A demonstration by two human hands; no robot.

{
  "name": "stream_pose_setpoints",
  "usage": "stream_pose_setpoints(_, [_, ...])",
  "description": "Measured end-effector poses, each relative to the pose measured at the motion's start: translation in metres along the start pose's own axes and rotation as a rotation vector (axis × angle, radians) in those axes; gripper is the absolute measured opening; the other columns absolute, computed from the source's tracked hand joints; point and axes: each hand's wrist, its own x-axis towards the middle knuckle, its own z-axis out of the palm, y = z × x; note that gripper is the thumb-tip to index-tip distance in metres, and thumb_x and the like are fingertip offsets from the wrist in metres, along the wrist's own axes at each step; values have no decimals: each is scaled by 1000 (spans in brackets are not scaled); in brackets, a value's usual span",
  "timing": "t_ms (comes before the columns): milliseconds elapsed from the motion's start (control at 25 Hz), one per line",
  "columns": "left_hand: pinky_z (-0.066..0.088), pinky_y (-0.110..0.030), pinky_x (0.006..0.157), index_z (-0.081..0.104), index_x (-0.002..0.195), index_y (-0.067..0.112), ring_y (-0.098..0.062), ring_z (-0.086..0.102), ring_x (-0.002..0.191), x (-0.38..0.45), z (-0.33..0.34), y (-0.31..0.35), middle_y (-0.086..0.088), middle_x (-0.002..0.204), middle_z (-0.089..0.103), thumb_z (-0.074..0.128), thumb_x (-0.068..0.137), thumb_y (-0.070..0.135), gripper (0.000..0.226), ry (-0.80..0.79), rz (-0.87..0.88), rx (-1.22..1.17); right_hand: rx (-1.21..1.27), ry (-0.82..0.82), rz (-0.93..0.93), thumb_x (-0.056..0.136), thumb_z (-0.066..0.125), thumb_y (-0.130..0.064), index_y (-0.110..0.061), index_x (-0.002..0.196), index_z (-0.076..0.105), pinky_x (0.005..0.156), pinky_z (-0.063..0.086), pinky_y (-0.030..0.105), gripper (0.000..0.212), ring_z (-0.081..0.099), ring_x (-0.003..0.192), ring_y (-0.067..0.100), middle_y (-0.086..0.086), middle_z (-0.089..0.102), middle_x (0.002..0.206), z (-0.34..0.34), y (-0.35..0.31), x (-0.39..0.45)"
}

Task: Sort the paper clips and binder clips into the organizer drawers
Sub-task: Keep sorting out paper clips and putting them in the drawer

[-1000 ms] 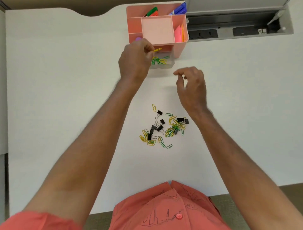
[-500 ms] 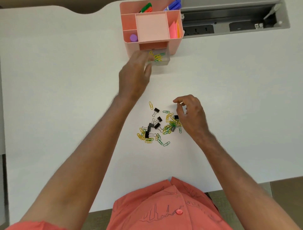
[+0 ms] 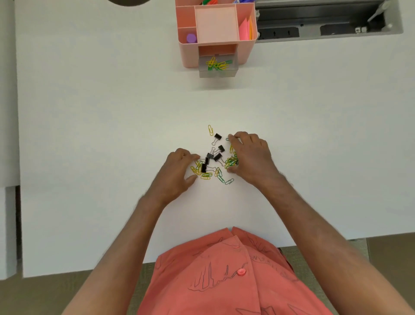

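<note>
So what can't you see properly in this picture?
- Head view: whatever the right hand covers in the clip pile; whether its fingers pinch a clip.
- Left hand: fingertips blurred, any grip unclear.
- Pens behind the organizer: cut off by the top edge.
- Clips in the open drawer: too tangled to count.

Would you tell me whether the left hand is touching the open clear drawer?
Apart. The head view shows the left hand down at the clip pile, with bare table between it and the clear drawer.
</note>
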Motion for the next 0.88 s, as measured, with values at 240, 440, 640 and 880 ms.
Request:
stream_pose_setpoints(240, [52,-39,82,65,113,18,-22,57,103,8,5,19,0,111,58,68,95,18,18,87,-76,63,51,241,4,86,76,-34,-27,125,66,98,36,36,41,55,109,24,-5,64,116,20,-3,-8])
stream_pose_setpoints(440, [52,-40,77,67,100,17,-21,58,96,10,3,23,1,101,61,63,96,16,6,114,-102,71,58,349,9,89,71,-26,-25,96,70,88,37,34,7,57,91,23,-5,66,91,25,-6,-9])
stream_pose_setpoints(640, [44,-31,67,63,94,21,-16,56,85,11,2,25,8,93,58,63,92,18,3,127,-110,69,259,281,61,90,67,-29,-27,98,67,98,37,35,8,56,94,20,-11,65,91,15,-5,-8])
stream_pose_setpoints(880, [38,-24,60,58,87,34,0,55,73,16,1,25,17,84,61,64,93,23,14,155,-240,-168,725,216,182,95,67,-27,-34,102,73,86,49,23,12,63,84,5,-18,70,90,-3,3,-5])
